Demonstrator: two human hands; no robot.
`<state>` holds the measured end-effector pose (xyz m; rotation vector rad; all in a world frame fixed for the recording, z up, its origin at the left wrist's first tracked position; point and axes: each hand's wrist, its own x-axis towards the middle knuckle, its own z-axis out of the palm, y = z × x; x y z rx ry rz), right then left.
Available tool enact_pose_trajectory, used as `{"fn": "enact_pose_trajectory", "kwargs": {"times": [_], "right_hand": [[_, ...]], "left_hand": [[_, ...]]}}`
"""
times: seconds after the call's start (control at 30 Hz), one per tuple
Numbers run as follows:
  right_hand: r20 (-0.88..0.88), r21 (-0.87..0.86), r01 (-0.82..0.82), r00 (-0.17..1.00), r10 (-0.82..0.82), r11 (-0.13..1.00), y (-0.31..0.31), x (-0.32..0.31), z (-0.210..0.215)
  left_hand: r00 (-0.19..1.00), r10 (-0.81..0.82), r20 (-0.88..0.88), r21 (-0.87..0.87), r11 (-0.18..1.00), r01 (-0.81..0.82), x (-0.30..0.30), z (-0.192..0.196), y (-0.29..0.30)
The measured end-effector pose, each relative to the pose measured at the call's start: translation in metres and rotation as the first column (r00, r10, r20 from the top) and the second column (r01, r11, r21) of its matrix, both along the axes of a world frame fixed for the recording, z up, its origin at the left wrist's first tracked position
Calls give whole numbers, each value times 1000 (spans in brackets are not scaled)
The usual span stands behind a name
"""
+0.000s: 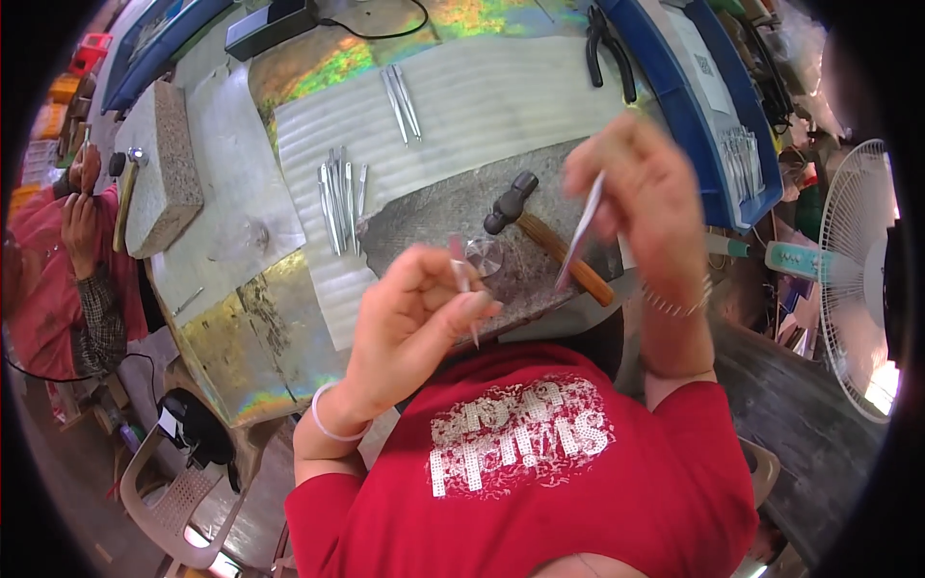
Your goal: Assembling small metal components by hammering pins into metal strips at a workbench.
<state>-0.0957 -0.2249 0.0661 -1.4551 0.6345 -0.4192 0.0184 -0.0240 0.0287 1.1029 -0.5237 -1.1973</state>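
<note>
Tweezers shiny metal; hammer handle smooth wood.

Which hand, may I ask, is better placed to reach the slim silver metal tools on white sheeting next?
Probably the left hand: it is nearer the slim tools, though holding a slender piece; the right hand is farther.

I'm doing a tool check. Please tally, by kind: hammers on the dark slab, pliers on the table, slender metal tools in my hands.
Ball-peen hammer: 1
Pliers: 1
Slender metal tools in left hand and right hand: 2
Total: 4
</note>
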Motion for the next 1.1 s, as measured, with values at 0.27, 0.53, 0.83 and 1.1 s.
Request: {"fn": "enact_pose_trajectory", "kwargs": {"times": [0.27, 0.53, 0.83, 1.1], "right_hand": [[-453, -755, -252, 868, -204, 605, -152, 62, -83], [-387, -886, -291, 893, -231, 361, -163, 64, -121], [-365, -698, -325, 928, 74, 638, -5, -31, -32], [-464, -845, -401, 879, -111, 353, 43, -47, -47]], "left_hand": [[945, 290, 149, -70, 957, -282, 5, -28, 0], [767, 110, 633, 88, 973, -212, 5, -37, 2], [976, 217, 35, 130, 967, -219, 10, -29, 7], [955, 230, 188, 58, 968, -244, -3, -26, -5]]}}
